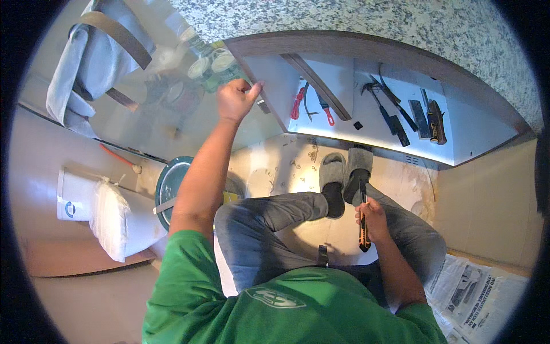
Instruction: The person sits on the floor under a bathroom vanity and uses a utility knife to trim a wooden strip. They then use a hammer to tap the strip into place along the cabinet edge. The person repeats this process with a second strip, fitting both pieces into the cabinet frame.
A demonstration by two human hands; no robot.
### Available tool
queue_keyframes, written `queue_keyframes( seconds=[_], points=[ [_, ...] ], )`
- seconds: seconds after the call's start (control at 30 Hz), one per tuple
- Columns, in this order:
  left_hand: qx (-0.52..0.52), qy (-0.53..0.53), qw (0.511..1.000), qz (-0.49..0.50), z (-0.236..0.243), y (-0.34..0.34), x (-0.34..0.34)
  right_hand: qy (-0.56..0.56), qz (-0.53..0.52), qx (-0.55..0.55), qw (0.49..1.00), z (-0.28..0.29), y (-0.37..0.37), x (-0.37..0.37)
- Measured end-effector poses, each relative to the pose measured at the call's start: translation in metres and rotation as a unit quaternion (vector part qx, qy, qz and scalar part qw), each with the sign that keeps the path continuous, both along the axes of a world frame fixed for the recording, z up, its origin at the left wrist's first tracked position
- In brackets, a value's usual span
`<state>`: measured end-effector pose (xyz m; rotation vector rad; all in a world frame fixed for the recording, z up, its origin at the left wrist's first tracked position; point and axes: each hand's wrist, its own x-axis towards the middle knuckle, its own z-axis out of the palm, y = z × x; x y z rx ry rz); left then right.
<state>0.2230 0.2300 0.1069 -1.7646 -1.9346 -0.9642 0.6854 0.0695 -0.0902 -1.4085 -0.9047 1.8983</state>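
Landmark: the open cabinet [372, 45], brown-edged and pale inside, with the speckled stone bench [344, 16] just beyond it.

Right hand [375, 221]: on the person's side of the cabinet, well apart from it, over the lap. Grip wrapped around a black-and-orange utility knife [363, 229]. The knife's narrow front end points toward the cabinet and away from the torso, presumably for control and to keep the cutting end off the legs. Whether any blade is out: too small to tell.

Left hand [236, 102]: at the left edge of the cabinet, fingers curled, thumb toward the panel. Cannot tell whether this grip is clenched on itself or pinching the edge; the raised arm suggests steadying or feeling along it.

Inside the cabinet: toward its left, a red-handled tool [297, 104] and a red-and-black-handled tool [326, 109], with a dark strip [315, 85] slanting across that part. Right of its middle lies a hammer [388, 112]; farther right, a black-and-yellow-handled tool [437, 123]. All are laid loose and side by side, likely to stay within reach of a seated person.

Beyond the left edge of the cabinet: a grey cloth [94, 66], draped, perhaps merely parked there. Near side of the cabinet: slippers [332, 169] on the worker's feet, toes toward it, consistent with working seated and close.
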Motion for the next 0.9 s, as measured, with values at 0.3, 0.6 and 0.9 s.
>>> queue_keyframes(
  seconds=[0.3, 0.6, 0.9],
  points=[
    [0.034, -0.028, 0.999, 0.000, 0.050, -0.002, -0.008, -0.002, -0.004, -0.024, 1.000, 0.007, 0.001, -0.008],
    [-0.472, -0.064, 0.878, -0.057, -0.098, -0.097, 0.062, 0.136, -0.058, -0.041, 0.988, 0.051, 0.004, -0.010],
    [-0.331, -0.467, 0.672, -0.470, 0.018, -0.212, 0.207, 0.168, -0.138, -0.075, 0.973, 0.014, -0.001, 0.012]
  ],
)
